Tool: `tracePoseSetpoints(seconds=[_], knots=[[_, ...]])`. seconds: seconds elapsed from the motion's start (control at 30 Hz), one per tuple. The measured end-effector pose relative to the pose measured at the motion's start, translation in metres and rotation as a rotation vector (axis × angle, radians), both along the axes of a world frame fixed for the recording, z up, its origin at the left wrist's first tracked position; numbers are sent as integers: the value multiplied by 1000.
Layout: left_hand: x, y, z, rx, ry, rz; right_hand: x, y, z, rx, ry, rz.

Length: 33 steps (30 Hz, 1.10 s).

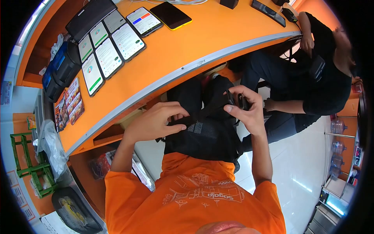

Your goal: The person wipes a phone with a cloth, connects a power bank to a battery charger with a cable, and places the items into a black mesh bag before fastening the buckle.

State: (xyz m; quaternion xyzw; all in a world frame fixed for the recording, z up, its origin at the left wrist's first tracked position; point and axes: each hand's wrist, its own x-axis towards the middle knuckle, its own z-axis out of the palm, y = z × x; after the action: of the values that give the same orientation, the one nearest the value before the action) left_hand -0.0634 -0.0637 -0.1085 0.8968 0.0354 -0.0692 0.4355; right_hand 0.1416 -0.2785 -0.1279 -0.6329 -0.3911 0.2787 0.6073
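One black backpack on my lap, left hand pinching its strap, right hand gripping a buckle by the top. On the orange bench I count eight phones, one person sits beside me

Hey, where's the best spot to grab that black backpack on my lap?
Probably the strap: the left hand and right hand already pinch the black backpack by its strap, stretched taut across the top. Come from above; the orange desk blocks the front.
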Motion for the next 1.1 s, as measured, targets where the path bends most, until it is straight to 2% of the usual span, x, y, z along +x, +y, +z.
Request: tracePoseSetpoints(seconds=[0.17,0.27,0.43,0.5,0.57,0.63,0.77,1.1], knots=[[-9,2,9,120,13,25,8,-5,-13,83,-33,28],[-15,3,16,10,-69,165,11,-7,-15,121,-80,43],[-14,-16,74,-330,-471,-23,8,-7,-14,119,-42,54],[-13,-20,96,-323,-803,-20,6,-5,-14,149,-45,56],[-7,-18,116,-163,-1202,35,3,-5,-12,154,-48,49],[-7,-16,128,-109,-1369,57,0,-6,-9,131,-52,40],[-15,-15,140,-102,-1506,49,3,-8,-6,84,-135,41],[-11,-14,138,-153,-1627,-2,2,-11,-15,123,-192,39]])
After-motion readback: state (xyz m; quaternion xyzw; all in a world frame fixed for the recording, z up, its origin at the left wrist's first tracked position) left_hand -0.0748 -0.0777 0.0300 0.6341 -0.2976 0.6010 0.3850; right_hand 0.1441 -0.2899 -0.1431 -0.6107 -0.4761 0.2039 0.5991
